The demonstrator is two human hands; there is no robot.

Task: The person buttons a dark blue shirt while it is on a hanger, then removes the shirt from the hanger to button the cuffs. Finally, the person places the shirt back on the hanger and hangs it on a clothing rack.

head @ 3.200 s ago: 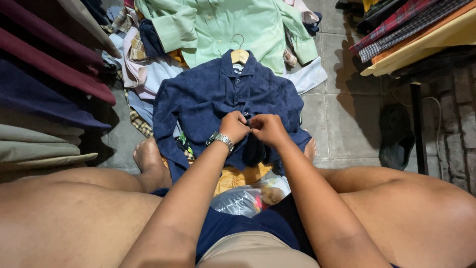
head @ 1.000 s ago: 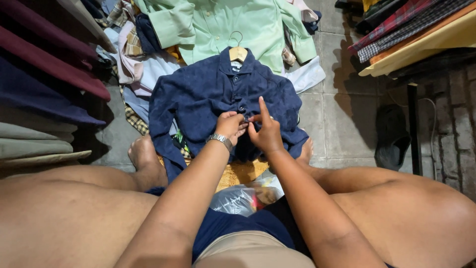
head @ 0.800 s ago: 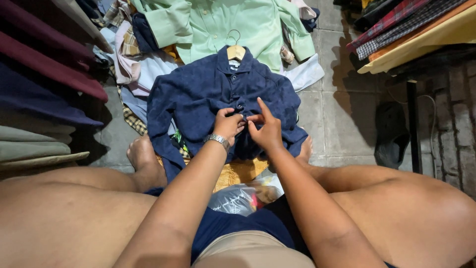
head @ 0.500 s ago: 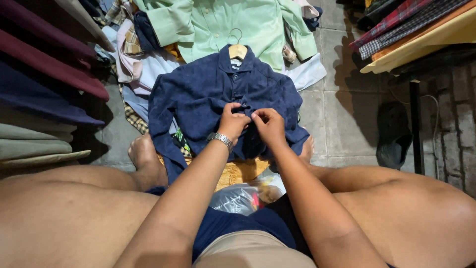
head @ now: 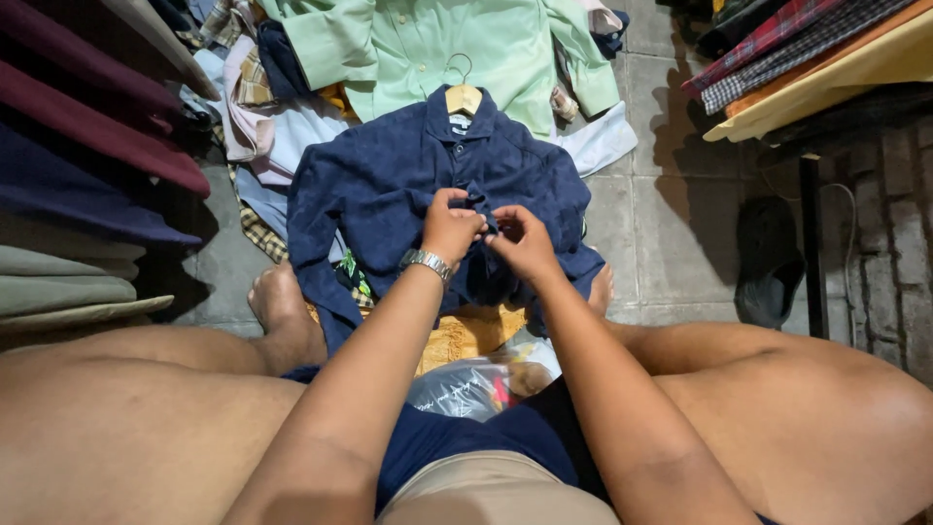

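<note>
A dark blue button shirt (head: 389,185) lies spread on the floor on a wooden hanger (head: 463,97), collar away from me. My left hand (head: 449,226), with a metal watch on the wrist, pinches the shirt's front placket at mid-chest. My right hand (head: 523,238) pinches the same placket right beside it, fingers bent over the fabric. Both hands touch each other over the button line. My bare legs frame the shirt on both sides.
A pale green shirt (head: 437,44) lies beyond the blue one amid a heap of other clothes. Folded fabrics (head: 78,146) stack at left. A clear plastic bag (head: 466,384) and yellow cloth (head: 471,331) sit between my legs. A dark sandal (head: 768,258) and a table leg (head: 809,243) stand at right.
My right hand's fingers, raised and spread a second ago, have closed down onto the placket beside my left hand. The shirt stays in place.
</note>
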